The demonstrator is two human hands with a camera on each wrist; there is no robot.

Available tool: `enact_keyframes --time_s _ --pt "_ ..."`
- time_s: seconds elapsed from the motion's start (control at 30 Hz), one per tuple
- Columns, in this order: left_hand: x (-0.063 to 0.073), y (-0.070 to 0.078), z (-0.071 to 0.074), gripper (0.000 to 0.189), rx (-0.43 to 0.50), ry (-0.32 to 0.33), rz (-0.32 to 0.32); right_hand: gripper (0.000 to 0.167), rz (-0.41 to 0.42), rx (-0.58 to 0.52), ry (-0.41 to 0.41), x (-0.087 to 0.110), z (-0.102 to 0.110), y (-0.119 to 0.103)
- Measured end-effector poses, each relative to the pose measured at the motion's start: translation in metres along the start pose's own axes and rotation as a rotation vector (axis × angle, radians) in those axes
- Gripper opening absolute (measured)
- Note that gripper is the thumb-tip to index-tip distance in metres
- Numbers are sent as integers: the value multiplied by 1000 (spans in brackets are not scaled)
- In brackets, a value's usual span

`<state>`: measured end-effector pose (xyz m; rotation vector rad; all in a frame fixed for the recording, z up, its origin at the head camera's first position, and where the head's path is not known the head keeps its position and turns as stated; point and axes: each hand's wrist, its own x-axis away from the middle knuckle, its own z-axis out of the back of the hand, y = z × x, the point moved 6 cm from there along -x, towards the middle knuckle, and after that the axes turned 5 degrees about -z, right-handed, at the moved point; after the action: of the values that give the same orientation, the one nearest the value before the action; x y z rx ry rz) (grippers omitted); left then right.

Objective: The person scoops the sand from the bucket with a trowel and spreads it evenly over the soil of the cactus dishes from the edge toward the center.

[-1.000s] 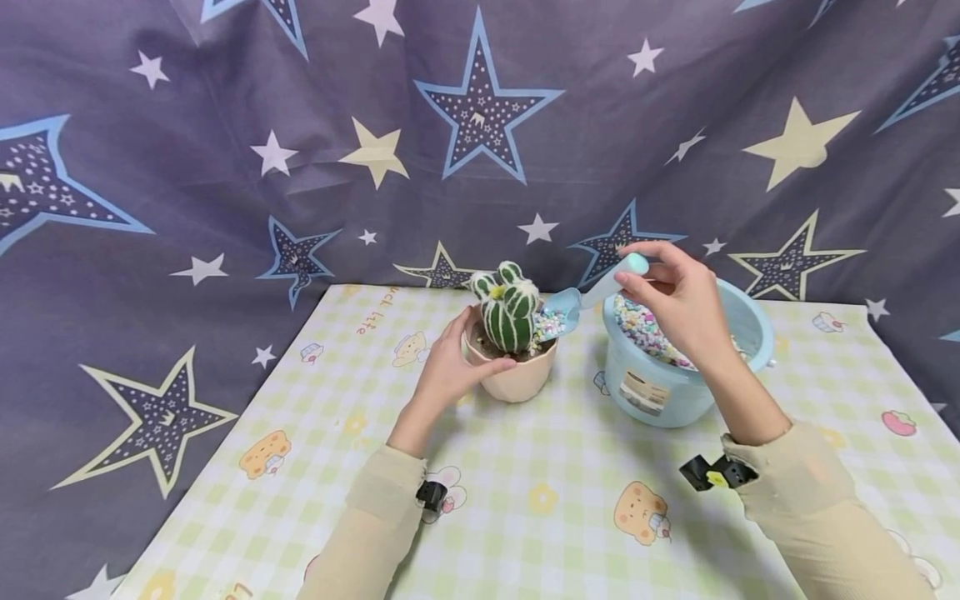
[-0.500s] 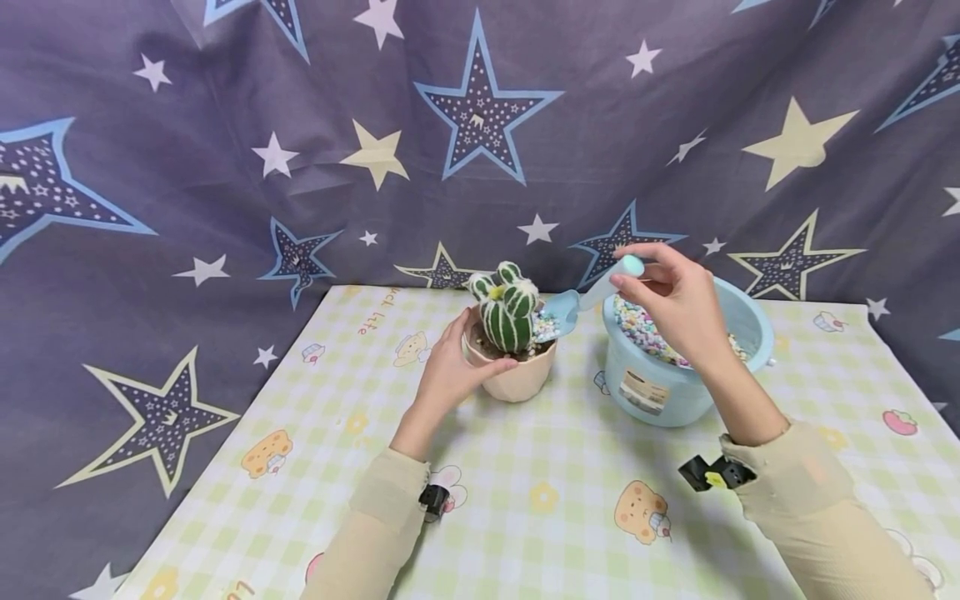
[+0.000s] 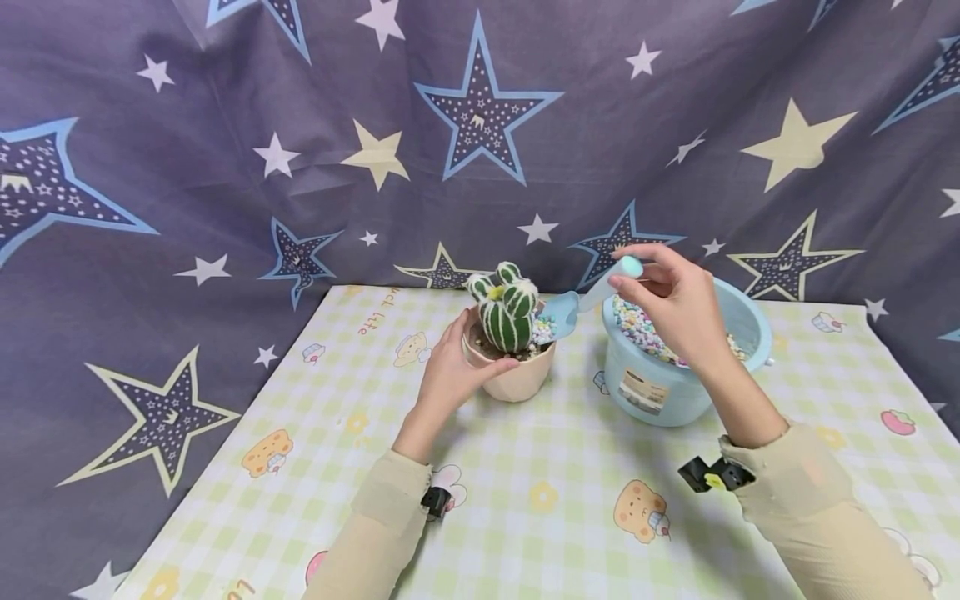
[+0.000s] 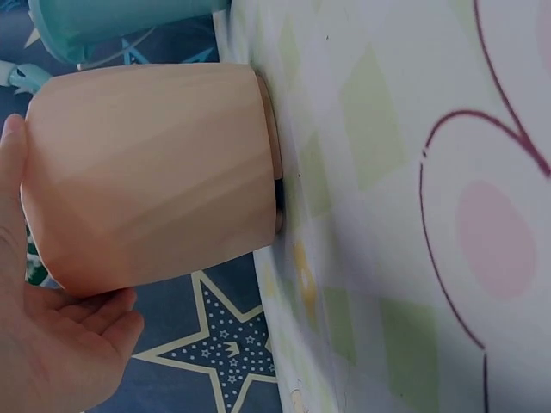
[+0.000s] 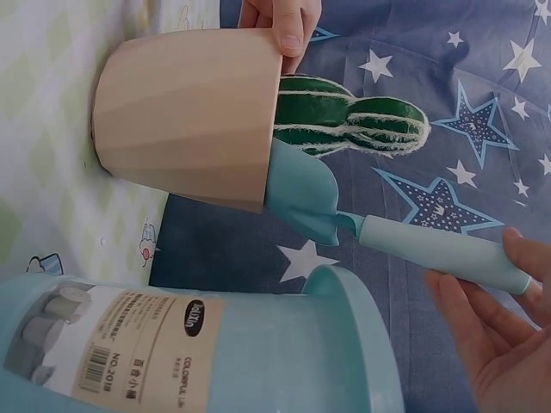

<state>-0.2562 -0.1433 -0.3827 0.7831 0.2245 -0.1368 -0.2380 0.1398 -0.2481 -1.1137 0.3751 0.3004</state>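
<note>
A green cactus with white ribs [image 3: 507, 317] stands in a peach-coloured faceted pot [image 3: 519, 382] with dark soil. My left hand [image 3: 456, 364] grips the pot from the left, thumb across its near rim. In my right hand [image 3: 678, 304], thumb and fingers pinch the pale handle end of a small blue shovel [image 5: 303, 191]. The shovel tilts down to the left, its blade over the pot's right rim beside the cactus. Small pastel pebbles [image 3: 543, 328] lie on the blade and on the soil near it. The left wrist view shows mainly the pot's side [image 4: 155, 172].
A light-blue bucket [image 3: 652, 387], partly filled with multicoloured pebbles [image 3: 643, 327], stands right of the pot, below my right hand. A green-and-white checked cloth [image 3: 525, 467] covers the table. Behind it hangs a dark star-patterned curtain [image 3: 420, 200].
The shovel's handle and my right hand have shifted slightly left and down, and the blade sits a little lower at the pot. My left hand keeps its grip on the pot.
</note>
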Motion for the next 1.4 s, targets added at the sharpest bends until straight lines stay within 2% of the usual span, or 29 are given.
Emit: enact_keyframes --time_s 0.67,1.23,1.4 --pt "2 1 0 116 3 6 7 29 61 -4 63 1 9 -1" --pt "0 2 -1 117 -15 -15 9 28 60 -93 106 5 26 -4" --pt "0 6 2 118 -52 -44 5 29 64 -86 134 8 34 -4"
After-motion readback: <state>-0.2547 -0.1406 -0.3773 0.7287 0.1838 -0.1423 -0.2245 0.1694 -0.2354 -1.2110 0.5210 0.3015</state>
